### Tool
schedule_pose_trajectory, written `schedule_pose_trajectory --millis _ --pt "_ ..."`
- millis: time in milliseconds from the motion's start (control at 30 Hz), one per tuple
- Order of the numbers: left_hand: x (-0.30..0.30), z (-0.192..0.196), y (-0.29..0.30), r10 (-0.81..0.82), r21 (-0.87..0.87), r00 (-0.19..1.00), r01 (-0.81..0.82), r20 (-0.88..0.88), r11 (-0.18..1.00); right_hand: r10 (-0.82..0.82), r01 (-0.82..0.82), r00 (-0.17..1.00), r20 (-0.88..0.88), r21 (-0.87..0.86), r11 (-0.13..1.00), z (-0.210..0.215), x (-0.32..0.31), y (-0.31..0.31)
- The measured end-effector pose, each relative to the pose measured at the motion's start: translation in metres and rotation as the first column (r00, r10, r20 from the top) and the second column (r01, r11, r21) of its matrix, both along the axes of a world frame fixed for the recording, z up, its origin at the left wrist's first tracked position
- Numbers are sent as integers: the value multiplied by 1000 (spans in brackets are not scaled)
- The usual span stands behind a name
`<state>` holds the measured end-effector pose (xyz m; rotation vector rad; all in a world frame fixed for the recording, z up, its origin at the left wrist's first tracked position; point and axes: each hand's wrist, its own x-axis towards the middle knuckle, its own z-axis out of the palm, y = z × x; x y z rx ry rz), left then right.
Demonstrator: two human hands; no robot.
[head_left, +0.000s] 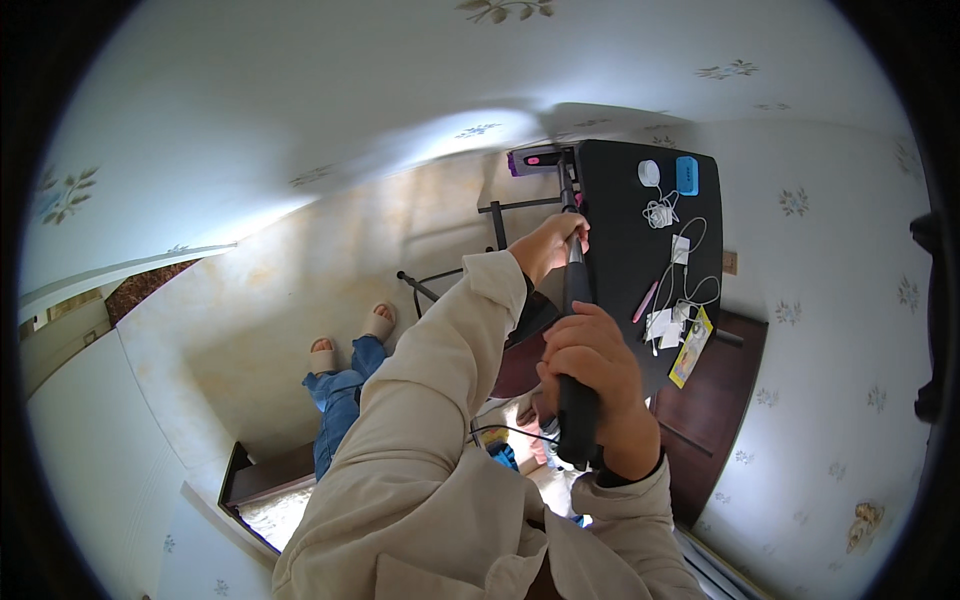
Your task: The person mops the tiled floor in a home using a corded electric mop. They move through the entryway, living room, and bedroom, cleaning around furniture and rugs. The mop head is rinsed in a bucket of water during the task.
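I hold a long-handled floor cleaner that slants from my body toward the far wall. Its shaft (568, 185) is grey and its thick grip (577, 415) is black. At the far end, a purple-and-grey floor head (532, 161) with a pink mark lies on the floor close to the wall, beside the table. My left hand (548, 250) is closed round the shaft farther up. Nearer to me, my right hand (595, 365) wraps round the black grip. Part of the shaft is hidden behind the left fingers.
A black table (625, 220) stands right of the shaft, bearing a blue box (687, 176), white cables (661, 212), a pink pen (645, 302) and a yellow packet (691, 348). Black metal legs (497, 225) stand left of it. Two slippered feet (379, 320) are on the floor.
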<state>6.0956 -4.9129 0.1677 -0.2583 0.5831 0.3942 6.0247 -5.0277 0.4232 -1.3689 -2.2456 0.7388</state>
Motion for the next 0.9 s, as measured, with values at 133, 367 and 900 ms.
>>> schedule_pose_trajectory --millis 133,367,900 --pt "21 -37 6 -7 -65 1000 8 13 998 -135 141 982 135 -38 989 -31 18 0" --pt "38 -16 -1 75 16 988 -73 -134 997 -327 326 945 -16 124 937 -29 36 2" --pt "-100 107 -82 198 97 976 -188 -96 977 -372 385 897 -238 10 923 104 -14 -68"
